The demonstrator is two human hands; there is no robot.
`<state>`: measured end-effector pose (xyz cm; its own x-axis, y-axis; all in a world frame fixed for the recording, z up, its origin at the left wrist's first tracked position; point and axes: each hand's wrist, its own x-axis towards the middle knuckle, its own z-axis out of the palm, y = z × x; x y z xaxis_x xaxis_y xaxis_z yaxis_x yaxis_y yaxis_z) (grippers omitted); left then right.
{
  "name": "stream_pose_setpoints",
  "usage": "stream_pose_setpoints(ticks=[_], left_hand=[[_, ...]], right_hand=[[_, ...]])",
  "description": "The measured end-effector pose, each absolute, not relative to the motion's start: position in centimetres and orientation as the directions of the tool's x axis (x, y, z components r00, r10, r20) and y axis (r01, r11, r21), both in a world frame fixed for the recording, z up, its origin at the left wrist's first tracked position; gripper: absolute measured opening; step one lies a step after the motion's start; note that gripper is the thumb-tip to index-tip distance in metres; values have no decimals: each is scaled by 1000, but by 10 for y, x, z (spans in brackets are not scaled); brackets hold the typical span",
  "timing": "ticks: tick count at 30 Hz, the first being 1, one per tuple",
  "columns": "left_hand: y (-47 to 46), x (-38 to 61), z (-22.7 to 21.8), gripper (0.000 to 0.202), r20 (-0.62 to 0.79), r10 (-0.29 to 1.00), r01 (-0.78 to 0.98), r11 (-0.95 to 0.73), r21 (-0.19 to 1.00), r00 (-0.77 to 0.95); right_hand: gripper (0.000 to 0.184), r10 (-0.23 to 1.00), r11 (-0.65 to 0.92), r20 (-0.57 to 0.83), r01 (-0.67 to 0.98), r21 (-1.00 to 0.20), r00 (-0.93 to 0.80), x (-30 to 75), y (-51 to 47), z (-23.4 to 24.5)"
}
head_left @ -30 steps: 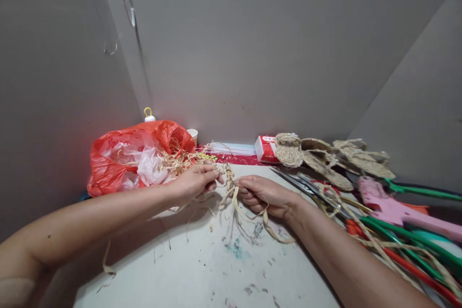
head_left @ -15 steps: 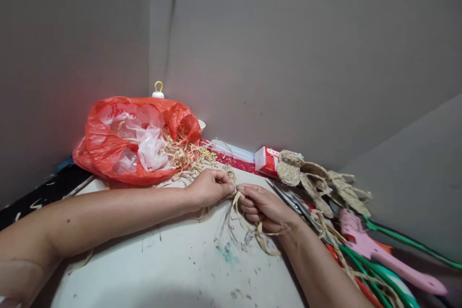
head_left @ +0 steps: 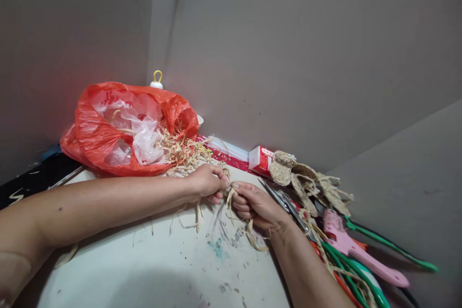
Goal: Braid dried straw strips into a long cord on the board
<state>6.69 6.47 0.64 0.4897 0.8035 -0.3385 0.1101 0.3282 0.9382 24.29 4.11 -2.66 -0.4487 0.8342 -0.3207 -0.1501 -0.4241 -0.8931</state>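
My left hand point(head_left: 206, 184) and my right hand point(head_left: 254, 204) meet over the middle of a stained white table point(head_left: 151, 264). Both pinch the same small bundle of pale raffia straw strands point(head_left: 228, 193), fingertips nearly touching. Loose strand ends point(head_left: 252, 238) trail down from my right fist onto the table. More strands hang below my left hand. Behind the hands lies a tangled pile of raffia point(head_left: 180, 151) spilling from a red plastic bag point(head_left: 108, 127).
Woven straw pieces point(head_left: 306, 180) lie at the right by a red-and-white box point(head_left: 260, 160). Scissors point(head_left: 279, 197), a pink glue gun point(head_left: 350, 248) and green and red handles point(head_left: 353, 274) crowd the right edge. Grey walls close in behind and on both sides.
The view has shifted, so things sit further left and higher. My hands have drawn closer together on the straw bundle and stay closed on it.
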Motion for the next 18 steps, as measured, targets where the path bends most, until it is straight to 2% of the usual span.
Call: stream_pose_setpoints(ticks=[4, 8, 14, 18], left_hand=[[64, 66, 9, 16, -301, 825, 106, 287, 952, 479], [67, 68, 11, 16, -321, 806, 85, 323, 943, 498], [73, 72, 12, 18, -386, 756, 101, 395, 913, 529], [74, 73, 14, 18, -349, 785, 95, 352, 931, 512]], right_hand=[[32, 836, -420, -315, -155, -894, -450, 244, 41, -28], [25, 837, -418, -314, -154, -895, -448, 244, 41, -28], [34, 847, -408, -307, -161, -899, -434, 244, 41, -26], [38, 851, -403, -308, -154, -902, -424, 242, 41, -25]])
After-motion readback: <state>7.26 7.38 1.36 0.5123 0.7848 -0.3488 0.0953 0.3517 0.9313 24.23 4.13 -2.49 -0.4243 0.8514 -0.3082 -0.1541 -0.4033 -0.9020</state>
